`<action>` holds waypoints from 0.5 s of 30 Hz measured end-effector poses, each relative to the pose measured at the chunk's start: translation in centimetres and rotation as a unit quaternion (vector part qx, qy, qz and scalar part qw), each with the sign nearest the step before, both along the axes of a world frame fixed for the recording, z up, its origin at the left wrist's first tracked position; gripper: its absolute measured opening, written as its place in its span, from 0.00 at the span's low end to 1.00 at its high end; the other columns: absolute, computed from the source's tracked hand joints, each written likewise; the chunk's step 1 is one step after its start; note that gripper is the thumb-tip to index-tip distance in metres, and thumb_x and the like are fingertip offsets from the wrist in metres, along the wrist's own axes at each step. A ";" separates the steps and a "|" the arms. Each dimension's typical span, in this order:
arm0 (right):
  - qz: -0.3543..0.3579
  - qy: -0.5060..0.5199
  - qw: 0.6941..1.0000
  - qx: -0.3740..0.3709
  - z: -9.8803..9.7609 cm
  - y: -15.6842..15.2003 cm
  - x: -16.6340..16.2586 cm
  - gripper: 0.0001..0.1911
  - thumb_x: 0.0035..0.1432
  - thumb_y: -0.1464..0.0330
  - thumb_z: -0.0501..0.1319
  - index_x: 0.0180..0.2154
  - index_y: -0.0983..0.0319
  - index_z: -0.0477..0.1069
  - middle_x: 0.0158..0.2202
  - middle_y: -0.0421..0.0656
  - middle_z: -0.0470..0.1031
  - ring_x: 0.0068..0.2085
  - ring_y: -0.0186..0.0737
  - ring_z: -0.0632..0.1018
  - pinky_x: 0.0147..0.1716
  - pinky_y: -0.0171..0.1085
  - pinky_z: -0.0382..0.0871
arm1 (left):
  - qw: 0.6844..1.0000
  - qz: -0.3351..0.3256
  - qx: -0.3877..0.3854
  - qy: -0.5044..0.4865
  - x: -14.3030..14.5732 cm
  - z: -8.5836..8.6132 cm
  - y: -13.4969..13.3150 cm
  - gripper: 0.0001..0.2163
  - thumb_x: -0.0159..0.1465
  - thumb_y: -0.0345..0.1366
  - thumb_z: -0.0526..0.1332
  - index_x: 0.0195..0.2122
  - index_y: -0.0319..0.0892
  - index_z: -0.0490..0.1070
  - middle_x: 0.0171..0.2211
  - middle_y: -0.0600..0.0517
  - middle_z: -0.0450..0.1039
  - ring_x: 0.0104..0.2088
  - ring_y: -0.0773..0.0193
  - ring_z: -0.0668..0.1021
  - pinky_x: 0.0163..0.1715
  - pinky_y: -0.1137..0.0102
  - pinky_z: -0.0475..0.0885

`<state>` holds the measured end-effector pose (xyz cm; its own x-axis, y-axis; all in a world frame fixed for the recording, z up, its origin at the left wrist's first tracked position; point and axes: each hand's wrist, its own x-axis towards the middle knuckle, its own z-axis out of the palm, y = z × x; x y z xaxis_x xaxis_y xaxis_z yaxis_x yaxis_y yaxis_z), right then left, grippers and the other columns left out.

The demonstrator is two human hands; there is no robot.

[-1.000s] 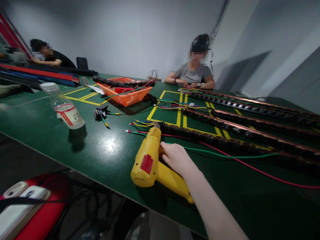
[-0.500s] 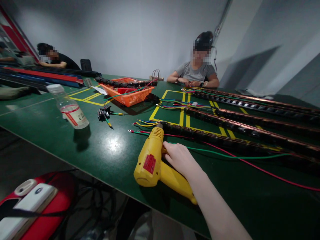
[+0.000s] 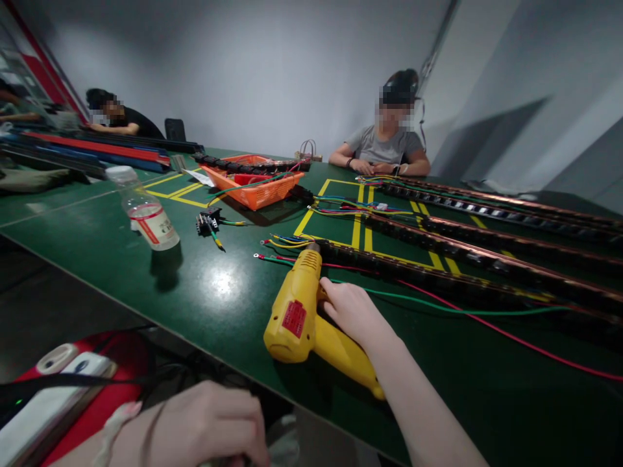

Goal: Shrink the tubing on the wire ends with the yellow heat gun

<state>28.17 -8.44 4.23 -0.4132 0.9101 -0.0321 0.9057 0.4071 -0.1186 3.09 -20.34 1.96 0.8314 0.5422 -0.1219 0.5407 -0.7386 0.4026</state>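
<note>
A yellow heat gun point(image 3: 292, 318) with a red label lies at the table's front edge, its nozzle close to the end of a dark wired strip point(image 3: 389, 261). My right hand point(image 3: 348, 311) is closed at its trigger area, and the handle hides part of the fingers. My left hand point(image 3: 214, 421) is at the bottom, in front of the table edge, with fingers curled; whatever they may hold is hidden. Yellow and blue wires with ring terminals point(image 3: 282, 241) stick out left of the nozzle. A red wire point(image 3: 511, 344) and a green wire point(image 3: 438, 309) run off rightward.
An orange basket point(image 3: 257, 194) holds another dark strip. Left of it are a black connector point(image 3: 209, 222) and a plastic bottle point(image 3: 150, 214). More copper-edged strips point(image 3: 487, 253) lie at the right. A person point(image 3: 389, 143) sits across the table, another point(image 3: 121, 120) farther left.
My left hand has come into view at the bottom left, curled. The view has shifted slightly; my right hand and the heat gun keep their places.
</note>
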 end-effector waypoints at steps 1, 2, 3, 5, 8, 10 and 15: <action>-0.002 0.000 1.000 0.000 0.0 0.0 0.0 0.11 0.58 0.71 0.51 0.43 0.61 0.63 0.39 0.46 0.76 0.41 0.42 0.76 0.36 0.35 0.61 | 0.994 0.055 0.036 -0.089 0.3 1.1 1.2 0.16 0.56 0.37 0.56 0.43 0.62 0.72 0.34 0.49 0.75 0.35 0.61 0.78 0.30 0.67 0.76; -0.004 0.001 1.000 -0.001 -0.1 0.0 0.0 0.11 0.58 0.71 0.51 0.44 0.61 0.63 0.38 0.46 0.76 0.40 0.42 0.76 0.35 0.36 0.61 | 0.979 0.108 0.078 -0.154 0.9 2.2 2.4 0.15 0.57 0.35 0.55 0.42 0.58 0.73 0.35 0.48 0.75 0.36 0.61 0.78 0.33 0.67 0.76; -0.005 0.002 1.000 -0.002 -0.1 0.0 0.0 0.11 0.58 0.71 0.51 0.44 0.61 0.63 0.38 0.46 0.76 0.40 0.43 0.76 0.34 0.36 0.60 | 0.961 0.157 0.123 -0.192 1.6 3.1 3.7 0.14 0.60 0.34 0.52 0.42 0.56 0.73 0.38 0.48 0.75 0.38 0.61 0.77 0.36 0.67 0.75; -0.004 0.004 1.000 -0.004 -0.2 0.0 0.1 0.10 0.58 0.71 0.51 0.43 0.61 0.62 0.38 0.45 0.76 0.39 0.43 0.76 0.33 0.36 0.60 | 0.920 0.238 0.220 -0.221 3.1 4.2 6.5 0.14 0.62 0.35 0.50 0.45 0.52 0.70 0.43 0.47 0.73 0.44 0.60 0.75 0.44 0.65 0.72; -0.005 0.009 1.000 -0.008 -0.2 0.0 0.1 0.10 0.59 0.69 0.51 0.43 0.60 0.63 0.38 0.44 0.76 0.39 0.41 0.76 0.33 0.35 0.59 | 0.885 0.325 0.308 -0.130 4.7 4.1 11.0 0.18 0.62 0.37 0.50 0.53 0.46 0.65 0.49 0.45 0.69 0.49 0.55 0.71 0.50 0.59 0.66; -0.008 0.013 1.000 -0.011 -0.1 0.0 0.1 0.10 0.58 0.69 0.51 0.43 0.60 0.63 0.38 0.44 0.76 0.39 0.41 0.76 0.33 0.35 0.59 | 0.862 0.378 0.336 -0.045 5.1 3.5 13.7 0.17 0.62 0.34 0.50 0.52 0.42 0.66 0.48 0.42 0.69 0.50 0.51 0.70 0.52 0.55 0.62; -0.018 0.017 1.000 -0.019 -0.1 0.0 0.0 0.08 0.56 0.70 0.51 0.39 0.60 0.65 0.37 0.45 0.75 0.38 0.41 0.76 0.32 0.34 0.59 | 0.815 0.481 0.320 0.047 5.9 2.4 18.2 0.15 0.61 0.30 0.48 0.44 0.39 0.70 0.44 0.38 0.71 0.49 0.46 0.70 0.54 0.43 0.51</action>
<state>28.20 -8.43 4.10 -0.3814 0.9229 -0.0529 0.9149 0.3686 -0.1646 8.94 -2.09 4.40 -0.0121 0.9154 0.4024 0.9997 0.0020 0.0256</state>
